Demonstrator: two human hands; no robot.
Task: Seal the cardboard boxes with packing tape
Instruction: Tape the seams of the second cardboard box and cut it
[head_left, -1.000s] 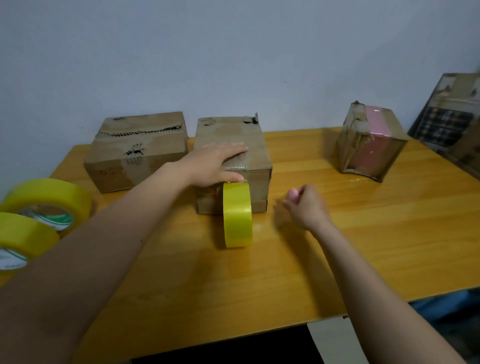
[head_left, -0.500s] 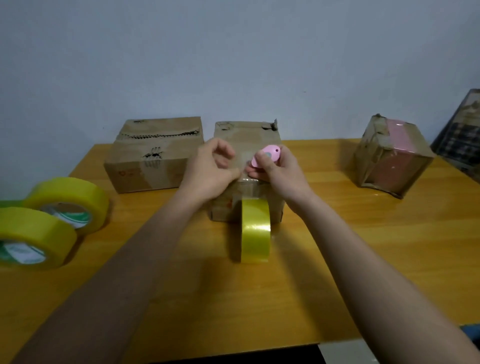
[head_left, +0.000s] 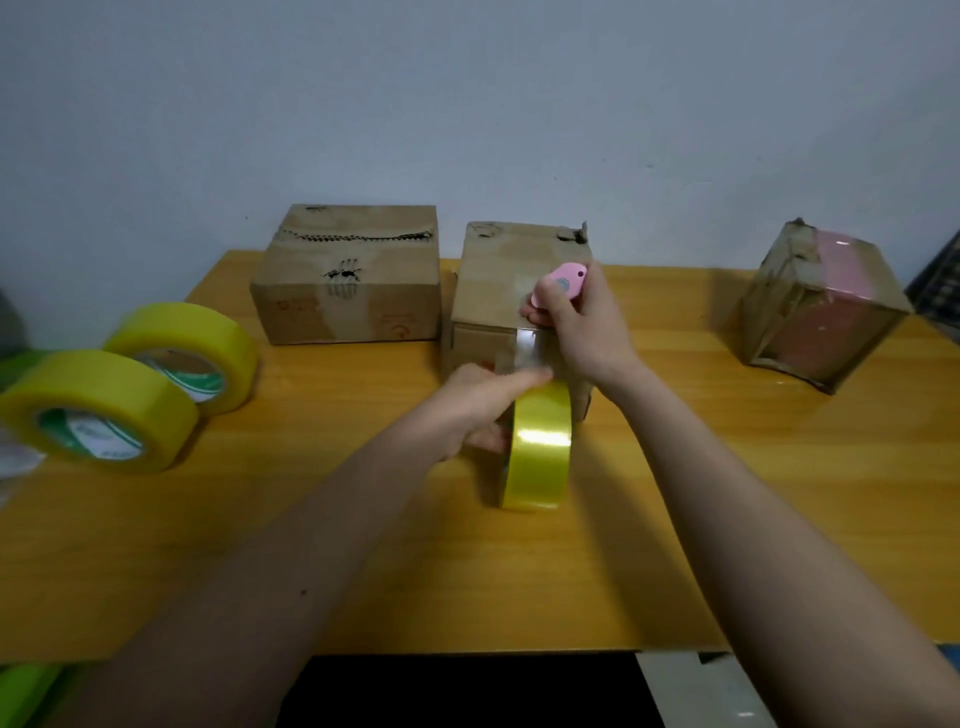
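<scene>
Since half a second ago the left hand (head_left: 475, 402) has dropped from the top of the middle box (head_left: 511, 291) to the yellow tape roll (head_left: 537, 447) in front of it, while the right hand (head_left: 582, 325) keeps the pink cutter (head_left: 558, 283) at the box's upper front edge.

That left hand now grasps the roll, fingers curled behind it and the thumb stretched across its top. The roll stands on edge on the counter (head_left: 727, 493) at frame centre, just below the box, its glossy yellow band facing the camera. A clear, shiny strip of tape (head_left: 524, 345) runs from the roll up the brown front face of the box to its top edge. The right hand is clenched round the small rounded cutter, held against the box where the strip bends over the edge.

The middle box is worn brown cardboard with torn corners at the back. Left of it, near the wall, sits a wider box (head_left: 348, 280) with a jagged torn seam along its top. At the right of the frame a third box (head_left: 815, 306), tilted, shows a pinkish taped band. Two more yellow rolls (head_left: 130, 384) lie at the left edge of the counter, touching each other.
</scene>
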